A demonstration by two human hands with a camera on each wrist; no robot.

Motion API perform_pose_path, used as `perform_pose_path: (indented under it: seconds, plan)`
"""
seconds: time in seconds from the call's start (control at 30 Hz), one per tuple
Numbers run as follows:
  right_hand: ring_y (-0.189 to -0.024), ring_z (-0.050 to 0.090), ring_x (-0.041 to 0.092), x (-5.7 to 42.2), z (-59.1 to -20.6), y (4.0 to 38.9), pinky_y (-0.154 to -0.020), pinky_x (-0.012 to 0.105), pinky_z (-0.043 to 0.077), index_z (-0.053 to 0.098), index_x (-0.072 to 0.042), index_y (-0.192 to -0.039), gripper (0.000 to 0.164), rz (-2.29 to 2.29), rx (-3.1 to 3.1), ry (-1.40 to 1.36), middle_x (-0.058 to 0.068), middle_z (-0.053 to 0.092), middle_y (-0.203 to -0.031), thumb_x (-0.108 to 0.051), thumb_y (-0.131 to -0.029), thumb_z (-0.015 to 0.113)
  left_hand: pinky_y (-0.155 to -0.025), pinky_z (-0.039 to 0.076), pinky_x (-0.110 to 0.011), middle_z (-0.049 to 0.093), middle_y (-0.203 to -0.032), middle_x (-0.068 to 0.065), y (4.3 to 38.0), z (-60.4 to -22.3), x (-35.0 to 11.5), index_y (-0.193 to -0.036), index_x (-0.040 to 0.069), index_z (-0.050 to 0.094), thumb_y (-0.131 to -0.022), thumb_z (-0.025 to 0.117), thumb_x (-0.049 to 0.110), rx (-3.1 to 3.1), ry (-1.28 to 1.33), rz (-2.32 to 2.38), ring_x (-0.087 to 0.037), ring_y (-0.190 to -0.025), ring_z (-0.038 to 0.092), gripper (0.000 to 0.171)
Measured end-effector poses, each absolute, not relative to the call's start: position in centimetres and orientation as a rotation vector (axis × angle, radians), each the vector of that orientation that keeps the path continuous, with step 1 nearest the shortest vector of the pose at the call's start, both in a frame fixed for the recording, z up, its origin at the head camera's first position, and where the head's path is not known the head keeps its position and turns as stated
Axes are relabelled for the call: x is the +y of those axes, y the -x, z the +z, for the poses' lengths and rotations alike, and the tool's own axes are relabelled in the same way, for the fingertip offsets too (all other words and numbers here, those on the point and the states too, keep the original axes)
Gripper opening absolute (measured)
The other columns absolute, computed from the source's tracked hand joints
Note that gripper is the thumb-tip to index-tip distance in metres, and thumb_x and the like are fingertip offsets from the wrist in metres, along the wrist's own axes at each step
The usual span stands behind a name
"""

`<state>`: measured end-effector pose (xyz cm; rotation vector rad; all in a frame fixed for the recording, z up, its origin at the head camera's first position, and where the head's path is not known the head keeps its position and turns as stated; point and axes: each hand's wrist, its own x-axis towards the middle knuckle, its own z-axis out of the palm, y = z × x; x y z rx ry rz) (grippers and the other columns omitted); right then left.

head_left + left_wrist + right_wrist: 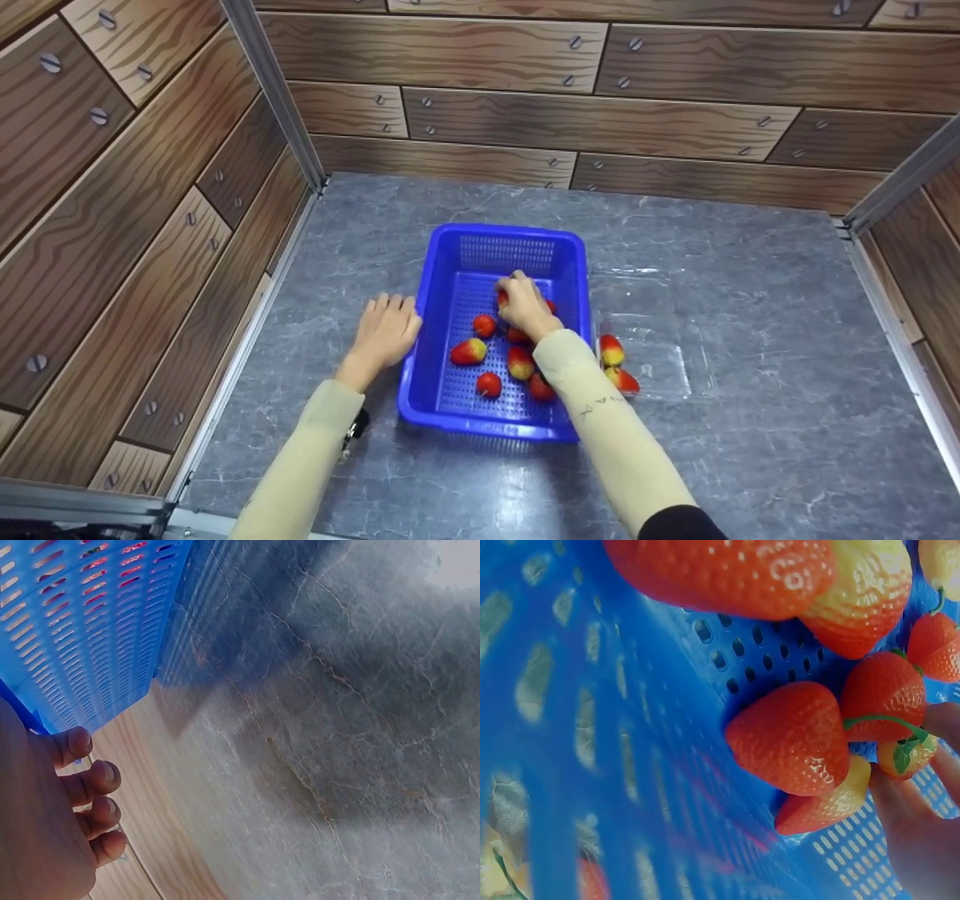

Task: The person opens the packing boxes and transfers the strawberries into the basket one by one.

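Observation:
A blue perforated plastic basket (418, 375) holds several red and red-yellow strawberries (469, 352), some with green stems. Inside it, toward the far right part, my right hand (527, 304) pinches a strawberry (502, 298) between thumb and fingers. The right wrist view shows that strawberry (907, 757) partly covered by the fingers, with other strawberries (787, 739) close by. My left hand (386, 330) rests against the left rim of the basket, fingers loosely bent outside it. The left wrist view shows its fingertips (97, 780) beside the perforated wall, holding nothing; the thumb is hidden there.
Right of the basket lies a clear plastic tray (660, 367), with two red-yellow strawberries (612, 350) at its left edge. The grey marbled tabletop (787, 420) is bounded by wood-patterned walls (525, 112) at the back and both sides.

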<state>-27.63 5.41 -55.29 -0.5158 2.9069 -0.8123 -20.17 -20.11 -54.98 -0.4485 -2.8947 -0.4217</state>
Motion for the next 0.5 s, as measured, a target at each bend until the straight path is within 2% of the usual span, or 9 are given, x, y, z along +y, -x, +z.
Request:
perform_pose_path:
  seconds: [0.5]
  plan:
    - [-0.111, 0.056, 0.038, 4.93, -55.74, 27.54, -0.098, 0.045, 0.045, 0.069, -0.001, -0.114, 0.039, -0.775, 2.819, 0.459, 0.020, 0.057, -0.117, 0.007, -0.077, 0.062, -0.081, 0.039, -0.052, 0.062, -0.099, -0.020, 20.14, -54.94, -19.96, -0.103, -0.001, 0.060, -0.101, 0.036, 0.021, -2.897, 0.448, -0.421, -0.041, -0.093, 0.051, 0.033]
